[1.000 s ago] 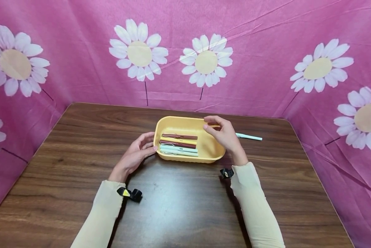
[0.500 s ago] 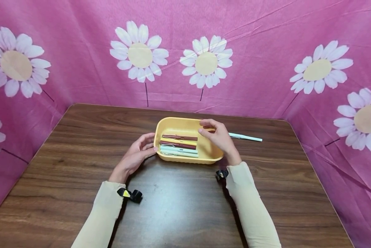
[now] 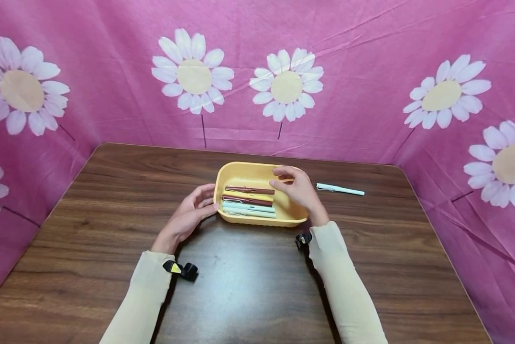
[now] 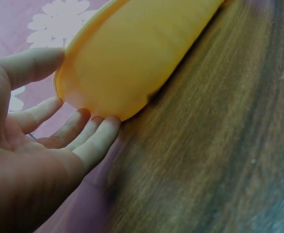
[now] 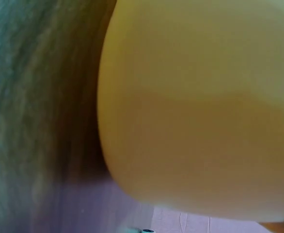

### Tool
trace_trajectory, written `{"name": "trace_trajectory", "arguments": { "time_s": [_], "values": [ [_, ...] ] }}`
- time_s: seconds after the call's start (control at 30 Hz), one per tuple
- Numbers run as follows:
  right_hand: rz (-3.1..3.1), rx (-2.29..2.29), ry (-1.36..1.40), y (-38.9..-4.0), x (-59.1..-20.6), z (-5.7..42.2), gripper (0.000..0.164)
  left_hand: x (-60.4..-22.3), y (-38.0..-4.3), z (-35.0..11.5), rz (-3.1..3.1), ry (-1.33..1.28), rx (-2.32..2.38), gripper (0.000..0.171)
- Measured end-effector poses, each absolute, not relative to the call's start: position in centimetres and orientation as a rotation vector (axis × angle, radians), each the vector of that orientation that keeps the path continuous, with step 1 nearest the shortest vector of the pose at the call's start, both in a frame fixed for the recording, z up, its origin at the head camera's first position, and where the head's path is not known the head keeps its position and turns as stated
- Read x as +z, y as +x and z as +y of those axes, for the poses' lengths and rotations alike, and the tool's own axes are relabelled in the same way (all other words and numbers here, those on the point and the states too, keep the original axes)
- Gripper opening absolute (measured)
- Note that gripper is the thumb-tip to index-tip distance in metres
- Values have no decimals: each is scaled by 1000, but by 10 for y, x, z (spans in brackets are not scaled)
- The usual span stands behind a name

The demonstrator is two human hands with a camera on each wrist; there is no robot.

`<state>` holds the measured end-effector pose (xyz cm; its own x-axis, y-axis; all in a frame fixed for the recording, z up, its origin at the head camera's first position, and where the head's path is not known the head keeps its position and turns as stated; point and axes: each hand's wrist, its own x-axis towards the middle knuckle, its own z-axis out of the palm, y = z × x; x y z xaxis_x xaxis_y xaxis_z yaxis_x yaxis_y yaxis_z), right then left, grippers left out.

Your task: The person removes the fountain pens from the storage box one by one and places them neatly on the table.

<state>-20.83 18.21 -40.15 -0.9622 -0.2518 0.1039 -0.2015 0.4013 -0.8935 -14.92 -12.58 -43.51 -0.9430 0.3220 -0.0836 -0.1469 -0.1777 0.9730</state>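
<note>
A yellow plastic tray stands on the table with several clipped pens lying side by side at its left: dark red pens, a yellow pen and pale blue-green pens. At the tray's left end, my left hand touches the outer wall with its fingertips; the thumb meets the rim in the left wrist view. My right hand hovers over the tray's right part, fingers loosely bent, with nothing visible between them. It hides that end's rim. The right wrist view shows mostly blurred tray wall.
A single pale blue pen lies on the wooden table, to the right of the tray. Pink cloth with daisies hangs behind the table and along its sides.
My right hand has moved left over the tray, uncovering the pen on the table at right. The tray's right end shifts slightly left. My left hand has stayed in place.
</note>
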Motion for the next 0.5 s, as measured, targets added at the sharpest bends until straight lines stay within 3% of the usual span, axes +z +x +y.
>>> {"name": "trace_trajectory", "arguments": {
  "time_s": [0.5],
  "values": [
    [2558,-1458,-440,-212,-405,166,43,-433,-148,-127,1781,204,2191,64]
  ]
}}
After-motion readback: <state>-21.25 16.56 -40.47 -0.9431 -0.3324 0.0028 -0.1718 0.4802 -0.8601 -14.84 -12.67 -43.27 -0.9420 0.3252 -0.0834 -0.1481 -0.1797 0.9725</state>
